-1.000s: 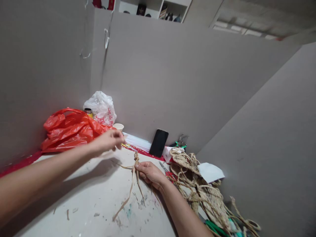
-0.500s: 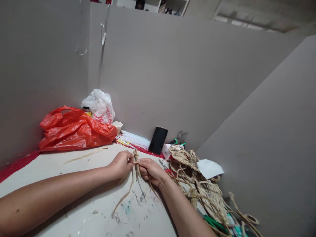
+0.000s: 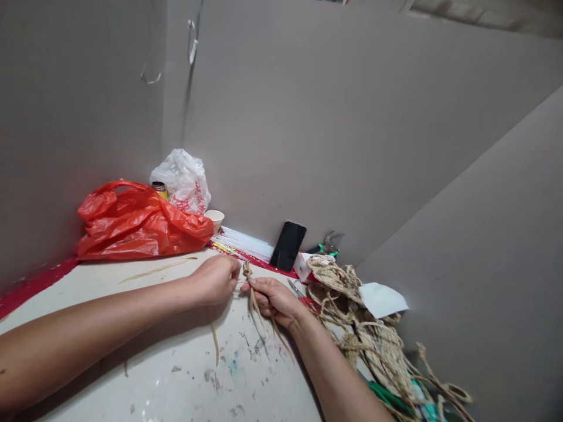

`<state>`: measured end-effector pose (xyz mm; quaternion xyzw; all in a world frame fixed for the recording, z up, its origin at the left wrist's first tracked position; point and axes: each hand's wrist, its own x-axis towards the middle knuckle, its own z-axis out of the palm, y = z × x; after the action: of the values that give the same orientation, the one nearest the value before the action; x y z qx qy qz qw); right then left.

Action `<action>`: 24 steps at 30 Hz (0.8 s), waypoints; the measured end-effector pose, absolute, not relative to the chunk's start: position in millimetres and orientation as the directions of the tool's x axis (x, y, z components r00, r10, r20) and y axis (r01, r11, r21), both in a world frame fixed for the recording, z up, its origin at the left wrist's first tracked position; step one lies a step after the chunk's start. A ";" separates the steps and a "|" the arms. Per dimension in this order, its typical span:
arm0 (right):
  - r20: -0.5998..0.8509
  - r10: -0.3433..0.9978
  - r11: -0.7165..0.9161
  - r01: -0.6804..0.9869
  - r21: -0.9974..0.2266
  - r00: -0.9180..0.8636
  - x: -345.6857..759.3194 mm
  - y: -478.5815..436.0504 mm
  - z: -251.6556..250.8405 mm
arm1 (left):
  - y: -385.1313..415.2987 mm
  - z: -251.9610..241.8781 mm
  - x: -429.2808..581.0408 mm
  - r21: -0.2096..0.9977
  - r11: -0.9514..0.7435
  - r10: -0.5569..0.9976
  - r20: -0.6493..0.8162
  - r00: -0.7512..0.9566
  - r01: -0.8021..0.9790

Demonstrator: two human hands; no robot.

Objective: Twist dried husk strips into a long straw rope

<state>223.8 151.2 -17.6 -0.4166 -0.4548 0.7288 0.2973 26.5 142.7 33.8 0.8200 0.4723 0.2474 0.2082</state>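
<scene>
— What are you seeing at the hands?

— I'm watching both hands meeting over the middle of the desk. The right hand is pinching the straw braid just under its knotted top, with thumb and forefinger clamped on it. The braid is standing nearly upright between the two hands

— And the left one?

— The left hand is holding its fingers closed together on a loose strand right beside the braid. That strand is hanging out from under the hand and trailing down onto the desk. The other braid ends are fanning out below the right hand and lying on the paint-marked top

— What is sitting around them?

— A heap of braided rope is piling up just right of the right arm, with scissors lying near that hand and a white sheet resting on the heap's far side. A phone is leaning against the back wall, well behind the braid. A red bag is slumping in the far left corner, with a white bag behind it and a paper cup touching its right edge. One stray strip is lying flat between the red bag and the left arm
</scene>
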 end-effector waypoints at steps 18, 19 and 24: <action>-0.302 0.802 -0.397 -0.083 -0.914 -0.515 224.8 148.2 -13.0 | 169.0 1.5 43.7 0.974 -0.114 0.834 -0.011 0.551 0.193; -0.299 0.806 -0.393 -0.085 -0.915 -0.512 225.4 148.5 -13.5 | 168.9 2.9 42.2 0.974 -0.114 0.831 -0.015 0.555 0.196; -0.301 0.824 -0.364 -0.041 -0.931 -0.481 226.9 149.9 -15.3 | 169.2 6.0 38.5 0.957 -0.186 0.814 0.022 0.581 0.224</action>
<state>226.9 149.9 -15.3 -0.4105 -0.4765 0.7165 0.3017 38.5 169.2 6.0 0.7173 0.3619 0.2804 0.5254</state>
